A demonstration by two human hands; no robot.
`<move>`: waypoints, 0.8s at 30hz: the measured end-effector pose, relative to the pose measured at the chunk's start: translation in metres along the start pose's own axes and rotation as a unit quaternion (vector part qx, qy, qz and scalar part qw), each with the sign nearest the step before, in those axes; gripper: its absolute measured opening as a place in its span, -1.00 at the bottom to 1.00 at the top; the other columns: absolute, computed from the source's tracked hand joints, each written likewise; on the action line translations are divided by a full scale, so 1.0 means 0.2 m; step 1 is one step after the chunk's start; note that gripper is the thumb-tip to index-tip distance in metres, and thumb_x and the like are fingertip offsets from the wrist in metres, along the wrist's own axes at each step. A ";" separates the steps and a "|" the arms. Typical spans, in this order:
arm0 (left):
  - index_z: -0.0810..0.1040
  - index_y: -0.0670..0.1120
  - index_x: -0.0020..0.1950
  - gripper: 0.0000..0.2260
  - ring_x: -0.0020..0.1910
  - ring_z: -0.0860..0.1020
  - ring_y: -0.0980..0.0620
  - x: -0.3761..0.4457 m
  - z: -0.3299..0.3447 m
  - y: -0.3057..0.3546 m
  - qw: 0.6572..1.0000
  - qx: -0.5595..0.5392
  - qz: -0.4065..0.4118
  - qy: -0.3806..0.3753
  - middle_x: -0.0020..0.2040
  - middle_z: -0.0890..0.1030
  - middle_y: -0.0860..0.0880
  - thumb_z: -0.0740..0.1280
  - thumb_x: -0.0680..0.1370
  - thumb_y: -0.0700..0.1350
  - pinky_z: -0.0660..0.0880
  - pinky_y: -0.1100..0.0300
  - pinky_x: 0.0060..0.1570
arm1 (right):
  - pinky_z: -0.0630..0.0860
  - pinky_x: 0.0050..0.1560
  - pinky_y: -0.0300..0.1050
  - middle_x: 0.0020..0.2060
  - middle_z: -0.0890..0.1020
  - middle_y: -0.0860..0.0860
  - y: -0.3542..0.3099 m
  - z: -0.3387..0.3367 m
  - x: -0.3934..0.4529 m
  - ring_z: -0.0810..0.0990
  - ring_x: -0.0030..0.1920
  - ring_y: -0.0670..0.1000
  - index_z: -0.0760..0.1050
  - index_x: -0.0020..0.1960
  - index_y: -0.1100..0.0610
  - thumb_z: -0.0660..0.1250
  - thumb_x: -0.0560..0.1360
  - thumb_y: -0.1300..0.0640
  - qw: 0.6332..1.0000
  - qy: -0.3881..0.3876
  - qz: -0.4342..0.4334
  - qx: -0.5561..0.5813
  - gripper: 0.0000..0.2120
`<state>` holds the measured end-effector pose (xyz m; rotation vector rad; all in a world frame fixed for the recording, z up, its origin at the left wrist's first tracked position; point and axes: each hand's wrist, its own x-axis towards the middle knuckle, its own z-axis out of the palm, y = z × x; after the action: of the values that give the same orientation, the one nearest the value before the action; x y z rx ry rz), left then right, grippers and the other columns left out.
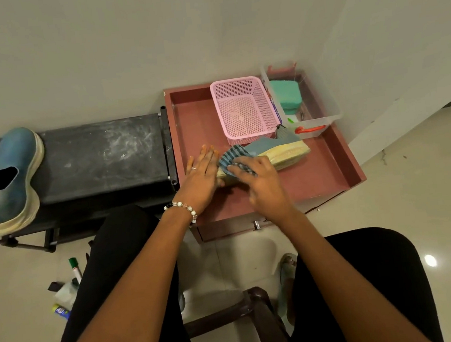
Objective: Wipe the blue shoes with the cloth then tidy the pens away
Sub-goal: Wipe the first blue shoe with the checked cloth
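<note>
Right grip [258, 180] clamped on checked cloth [235, 157], pressing blue shoe [277, 150] beneath; left grip [201, 173] flat, fingers apart, alongside. Pink basket [243, 109] just beyond.

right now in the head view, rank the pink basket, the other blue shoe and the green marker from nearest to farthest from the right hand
From the right hand:
1. pink basket, just beyond it on the red tray
2. green marker, on the floor, lower left
3. other blue shoe, far left on the black bench

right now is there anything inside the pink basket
No, the pink basket shows only its bare mesh floor and walls.
</note>
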<state>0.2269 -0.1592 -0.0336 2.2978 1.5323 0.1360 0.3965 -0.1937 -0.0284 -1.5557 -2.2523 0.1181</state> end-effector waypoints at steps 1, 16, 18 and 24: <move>-0.08 -0.20 0.55 -0.38 0.54 -0.18 -0.03 0.01 0.00 0.00 1.000 -0.002 0.001 -0.004 0.57 -0.08 -0.13 0.19 0.62 -0.07 -0.28 0.07 0.45 | 0.53 -0.01 0.02 0.12 0.60 0.16 0.09 -0.02 -0.01 0.51 -0.03 0.23 0.60 0.14 0.19 0.14 0.22 0.35 1.000 -0.001 0.006 -0.022 -0.47; -0.08 -0.19 0.55 -0.36 0.54 -0.23 -0.04 0.00 0.02 -0.04 0.999 -0.013 0.029 0.015 0.57 -0.11 -0.13 0.20 0.58 -0.31 -0.31 0.06 0.45 | 0.54 0.04 0.05 0.05 0.63 0.18 -0.23 0.02 0.01 0.55 -0.05 0.28 0.63 0.05 0.27 0.11 0.21 0.35 0.994 0.064 0.080 0.047 -0.50; -0.05 -0.20 0.55 -0.38 0.54 -0.21 -0.05 0.00 0.02 -0.04 0.999 -0.014 0.045 0.023 0.57 -0.07 -0.13 0.22 0.58 -0.27 -0.30 0.06 0.45 | 0.54 -0.02 0.01 0.06 0.64 0.16 -0.11 0.02 -0.01 0.56 -0.09 0.25 0.63 0.08 0.22 0.08 0.23 0.31 0.998 0.045 0.027 0.025 -0.48; 0.05 -0.17 0.55 -0.42 0.54 -0.17 -0.03 0.02 0.02 -0.04 0.996 -0.048 0.065 0.030 0.57 0.01 -0.09 0.24 0.59 -0.17 -0.33 0.09 0.43 | 0.57 -0.20 0.02 0.01 0.65 0.16 0.18 -0.07 0.00 0.54 -0.18 0.25 0.62 0.08 0.20 0.46 0.12 0.39 0.989 -0.017 0.102 -0.104 -0.48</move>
<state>0.2216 -0.1545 -0.0413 2.3351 1.3722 0.3106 0.4329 -0.1817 -0.0248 -1.9061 -2.1823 -0.0360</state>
